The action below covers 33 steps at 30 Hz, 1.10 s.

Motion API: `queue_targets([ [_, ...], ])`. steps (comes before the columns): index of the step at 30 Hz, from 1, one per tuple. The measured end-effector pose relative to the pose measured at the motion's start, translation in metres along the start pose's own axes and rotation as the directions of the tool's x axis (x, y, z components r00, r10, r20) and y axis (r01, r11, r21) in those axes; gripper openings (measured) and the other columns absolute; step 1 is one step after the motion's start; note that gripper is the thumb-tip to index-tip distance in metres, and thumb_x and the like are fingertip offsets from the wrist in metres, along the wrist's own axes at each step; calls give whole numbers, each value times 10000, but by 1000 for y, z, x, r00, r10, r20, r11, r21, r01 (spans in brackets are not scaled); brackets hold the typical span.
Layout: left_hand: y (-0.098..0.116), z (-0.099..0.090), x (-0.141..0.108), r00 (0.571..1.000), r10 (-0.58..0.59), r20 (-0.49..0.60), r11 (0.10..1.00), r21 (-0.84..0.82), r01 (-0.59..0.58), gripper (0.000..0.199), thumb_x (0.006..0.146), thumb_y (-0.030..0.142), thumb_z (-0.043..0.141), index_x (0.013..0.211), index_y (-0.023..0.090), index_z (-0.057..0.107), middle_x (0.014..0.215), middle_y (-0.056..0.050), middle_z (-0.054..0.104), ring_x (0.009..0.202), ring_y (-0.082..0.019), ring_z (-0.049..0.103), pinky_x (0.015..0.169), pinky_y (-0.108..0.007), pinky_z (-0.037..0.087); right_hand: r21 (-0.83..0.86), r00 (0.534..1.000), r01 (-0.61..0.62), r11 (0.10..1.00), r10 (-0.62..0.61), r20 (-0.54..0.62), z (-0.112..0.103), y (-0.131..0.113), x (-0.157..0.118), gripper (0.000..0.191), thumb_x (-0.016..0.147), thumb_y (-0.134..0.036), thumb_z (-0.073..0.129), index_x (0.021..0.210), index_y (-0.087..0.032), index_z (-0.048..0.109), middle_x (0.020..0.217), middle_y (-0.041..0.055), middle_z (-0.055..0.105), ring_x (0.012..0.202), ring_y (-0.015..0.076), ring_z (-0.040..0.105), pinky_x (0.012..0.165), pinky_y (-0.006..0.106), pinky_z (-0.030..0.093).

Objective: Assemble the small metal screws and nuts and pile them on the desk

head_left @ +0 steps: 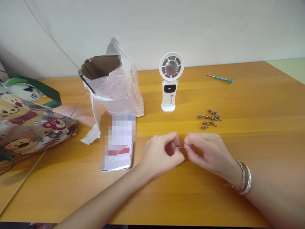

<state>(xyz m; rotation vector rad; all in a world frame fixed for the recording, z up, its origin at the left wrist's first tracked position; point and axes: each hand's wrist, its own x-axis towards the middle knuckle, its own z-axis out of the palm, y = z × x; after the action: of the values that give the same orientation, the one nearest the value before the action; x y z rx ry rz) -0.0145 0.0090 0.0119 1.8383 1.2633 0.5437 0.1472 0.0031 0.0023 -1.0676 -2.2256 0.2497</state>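
My left hand point(164, 152) and my right hand point(208, 148) meet above the front middle of the table. A small metal screw point(181, 147) spans the short gap between them, pinched at both ends by thumbs and fingers. Most of it is hidden by the fingertips. Beyond my right hand lies a loose pile of small screws point(211, 117), brownish and silvery, seemingly with nuts or washers on them. A bracelet and a bangle circle my right wrist.
A white handheld fan point(168, 95) stands upright behind my hands. Left are a phone point(119, 159), a box in torn plastic wrap point(119, 92) and a cartoon-print bag point(35, 124). A teal-handled screwdriver point(221, 79) lies at the back right of the wooden table point(190, 200).
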Motion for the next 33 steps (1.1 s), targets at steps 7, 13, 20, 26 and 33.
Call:
queue_targets([
  [7, 2, -5, 1, 994, 80, -75, 988, 136, -69, 32, 698, 191, 476, 712, 219, 482, 661, 63, 600, 605, -113, 527, 584, -233, 388, 84, 961, -256, 963, 244, 131, -4, 2, -1, 59, 798, -233, 487, 800, -222, 429, 681, -63, 571, 527, 86, 485, 524, 217, 326],
  [13, -1, -6, 1, 968, 183, -171, 929, 354, -113, 29, 667, 221, 508, 696, 219, 505, 656, 45, 610, 624, -132, 552, 574, -237, 391, 95, 912, -341, 935, 305, 274, -4, -1, 1, 104, 850, -244, 436, 750, -227, 458, 636, -69, 551, 532, 92, 458, 502, 217, 309],
  [20, -4, -5, 1, 950, 232, -207, 899, 418, -129, 32, 646, 222, 507, 657, 209, 480, 616, 44, 587, 588, -125, 536, 538, -232, 371, 153, 895, -380, 912, 321, 310, -3, -5, 2, 94, 879, -262, 419, 797, -230, 453, 687, -58, 608, 545, 98, 513, 524, 220, 346],
  [26, -3, -8, 2, 949, 244, -200, 914, 374, -156, 45, 694, 208, 515, 734, 221, 531, 685, 42, 627, 656, -132, 577, 594, -237, 405, 89, 936, -307, 948, 283, 211, 0, 1, -1, 79, 888, -256, 420, 833, -227, 468, 725, -40, 638, 565, 104, 569, 522, 214, 369],
  [33, -1, -16, 5, 958, 254, -131, 937, 280, -210, 136, 798, 230, 515, 905, 257, 595, 828, 39, 676, 808, -140, 608, 712, -249, 439, -32, 977, -200, 979, 202, 63, -2, 9, -3, 97, 898, -260, 430, 840, -217, 493, 734, -21, 650, 584, 105, 590, 502, 204, 367],
])
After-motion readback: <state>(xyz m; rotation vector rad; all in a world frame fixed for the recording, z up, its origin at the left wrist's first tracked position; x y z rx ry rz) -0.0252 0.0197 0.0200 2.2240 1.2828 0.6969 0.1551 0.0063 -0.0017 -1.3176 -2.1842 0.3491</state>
